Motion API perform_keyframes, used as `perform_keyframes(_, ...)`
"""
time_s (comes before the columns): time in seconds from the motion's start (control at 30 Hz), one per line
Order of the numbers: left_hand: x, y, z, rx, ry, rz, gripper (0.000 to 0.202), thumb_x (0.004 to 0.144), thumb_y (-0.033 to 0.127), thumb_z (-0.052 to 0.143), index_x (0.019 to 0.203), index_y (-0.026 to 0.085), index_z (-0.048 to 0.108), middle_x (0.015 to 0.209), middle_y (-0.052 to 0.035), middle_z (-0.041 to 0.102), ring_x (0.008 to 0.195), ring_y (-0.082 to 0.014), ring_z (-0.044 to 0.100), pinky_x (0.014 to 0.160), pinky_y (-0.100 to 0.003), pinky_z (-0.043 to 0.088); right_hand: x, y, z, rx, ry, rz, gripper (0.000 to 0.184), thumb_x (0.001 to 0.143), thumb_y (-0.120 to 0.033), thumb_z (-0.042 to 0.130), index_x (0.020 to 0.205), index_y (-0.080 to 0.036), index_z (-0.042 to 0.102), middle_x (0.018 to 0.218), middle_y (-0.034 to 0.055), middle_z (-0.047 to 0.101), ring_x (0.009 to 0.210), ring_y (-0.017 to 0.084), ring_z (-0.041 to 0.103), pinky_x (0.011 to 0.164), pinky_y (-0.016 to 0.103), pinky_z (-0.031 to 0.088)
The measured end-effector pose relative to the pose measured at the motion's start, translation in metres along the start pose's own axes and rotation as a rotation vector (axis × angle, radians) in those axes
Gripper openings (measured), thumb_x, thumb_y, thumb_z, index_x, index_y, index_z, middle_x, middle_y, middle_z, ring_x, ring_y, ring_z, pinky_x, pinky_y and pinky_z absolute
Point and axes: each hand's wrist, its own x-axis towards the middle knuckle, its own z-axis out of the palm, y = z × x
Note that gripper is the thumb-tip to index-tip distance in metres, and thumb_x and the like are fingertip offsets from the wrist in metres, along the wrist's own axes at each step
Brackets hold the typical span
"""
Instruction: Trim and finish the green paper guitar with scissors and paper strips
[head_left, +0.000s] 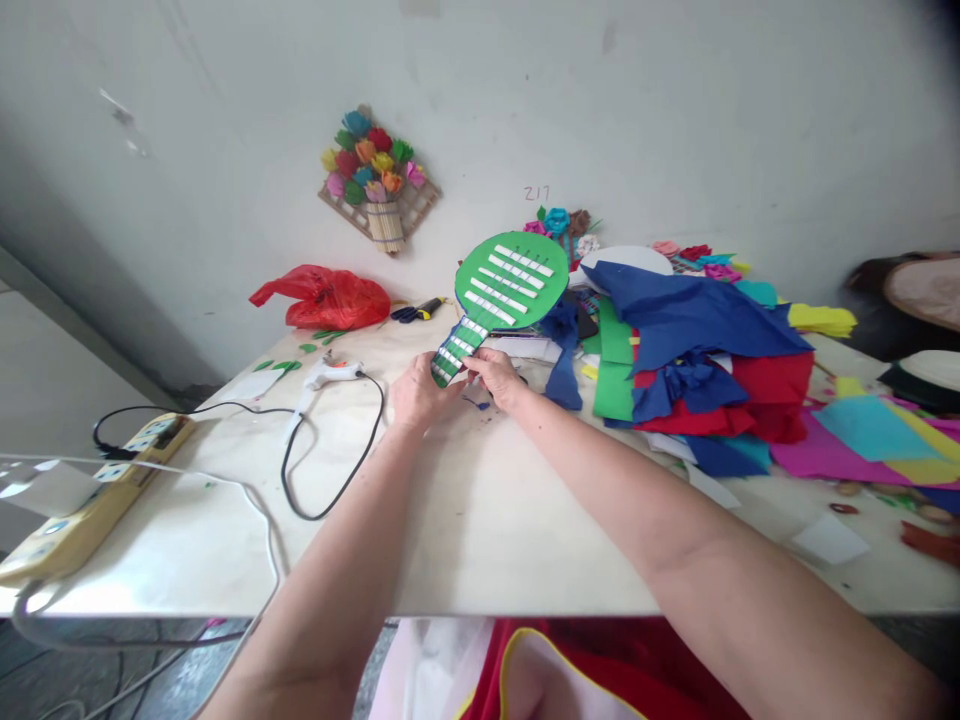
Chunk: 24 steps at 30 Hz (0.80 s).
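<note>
A green paddle-shaped paper craft (525,262) with white strips across its round head and handle is held up, tilted, above the table. My left hand (418,394) closes around the lower left of its handle. From the right, my right hand (493,373) pinches the other side of the handle. The paddle's back is hidden, and so are some of my fingertips. To the left of my left hand, a white hot glue gun (330,372) rests on the table with its black cord looped towards me. Small dark blue scraps (477,403) lie just below my hands.
A yellow power strip (97,500) with cables lies along the left edge. Dark-handled pliers or cutters (420,310) and a red plastic bag (330,297) are at the back. Coloured paper and cloth (697,330) pile up at right. A paper flower bouquet (377,170) hangs on the wall.
</note>
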Motion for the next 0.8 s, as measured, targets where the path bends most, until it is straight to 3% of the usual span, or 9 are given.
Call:
perform_keyframes(0.13,0.001,-0.004,0.0,-0.158,-0.043,-0.031,0.056,0.069,0.06,0.049,0.109,0.02,0.052,0.097,-0.0076,0.063,0.09,-0.0228,0.057,0.073,-0.03,0.04,0.001,-0.001,-0.003,-0.026,0.016,-0.003,0.014,0.061,-0.024,0.058,0.05,-0.016,0.052,0.041,-0.005,0.048,0.041,0.006,0.04,0.042,0.017,0.029)
perform_keyframes(0.27,0.009,-0.017,0.007,-0.427,-0.067,-0.134,0.048,0.079,0.058,0.032,0.09,0.019,0.059,0.079,-0.0043,0.062,0.077,-0.0173,0.056,0.065,-0.027,0.04,0.001,-0.001,-0.003,-0.064,-0.048,-0.003,0.013,0.061,-0.024,0.058,0.052,-0.015,0.055,0.043,-0.0045,0.05,0.042,0.005,0.04,0.043,0.018,0.029)
perform_keyframes(0.5,0.013,-0.026,0.015,-0.826,-0.055,-0.216,0.044,0.068,0.057,0.051,0.076,0.014,0.058,0.057,0.0006,0.053,0.051,-0.0099,0.047,0.049,-0.021,0.035,0.004,0.004,-0.004,-0.118,-0.155,-0.035,0.017,0.06,-0.029,0.059,0.054,-0.014,0.053,0.045,-0.0046,0.05,0.044,0.006,0.04,0.043,0.019,0.026)
perform_keyframes(0.8,0.014,-0.025,0.016,-0.977,-0.088,-0.302,0.047,0.061,0.056,0.06,0.071,0.011,0.061,0.054,-0.0004,0.053,0.046,-0.0078,0.043,0.043,-0.019,0.031,0.001,0.001,-0.002,-0.127,-0.207,-0.023,0.024,0.067,-0.037,0.054,0.061,-0.014,0.055,0.057,-0.0002,0.058,0.045,0.006,0.043,0.039,0.019,0.023)
